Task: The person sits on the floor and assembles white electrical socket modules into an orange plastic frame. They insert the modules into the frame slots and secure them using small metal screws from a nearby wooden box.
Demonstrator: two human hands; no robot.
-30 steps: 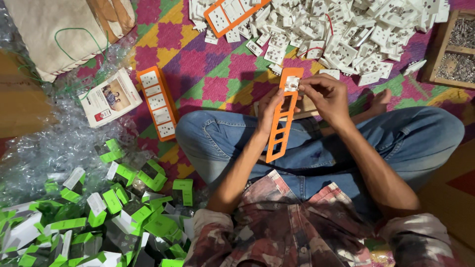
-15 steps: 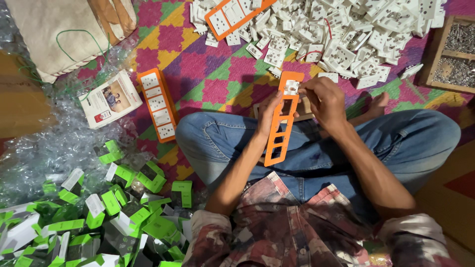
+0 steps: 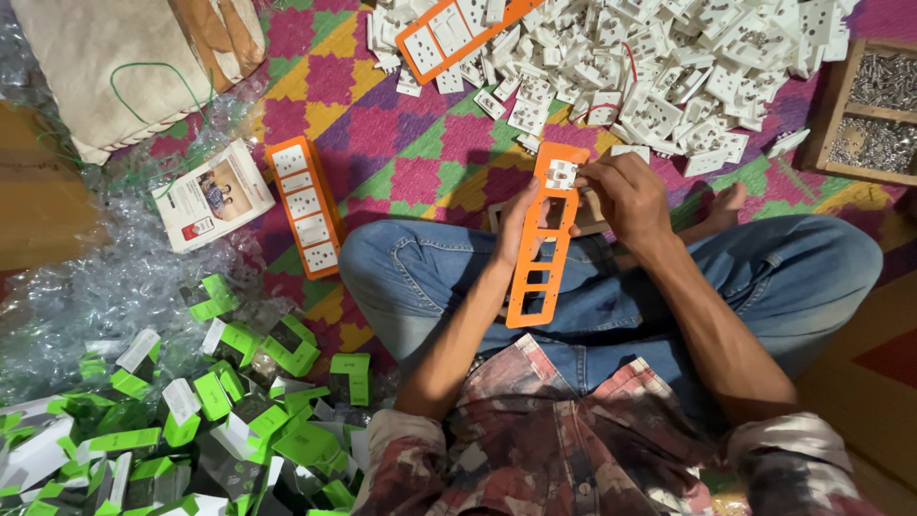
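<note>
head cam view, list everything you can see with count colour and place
orange frame: one, orange, held upright over the lap, mostly empty slots
white socket module: one, white, in the frame's top slot
filled orange plates: two, orange with white modules, one on the mat at left, one at top
loose socket modules: many, white, heaped at top
wooden tray: one, brown, top right, holding small metal parts
green and white cartons: many, lower left
leaflet: one, white, left
clear plastic wrap: crumpled, left
patterned mat: one, multicoloured, underneath
left hand: grips the frame's edge
right hand: at the module
</note>
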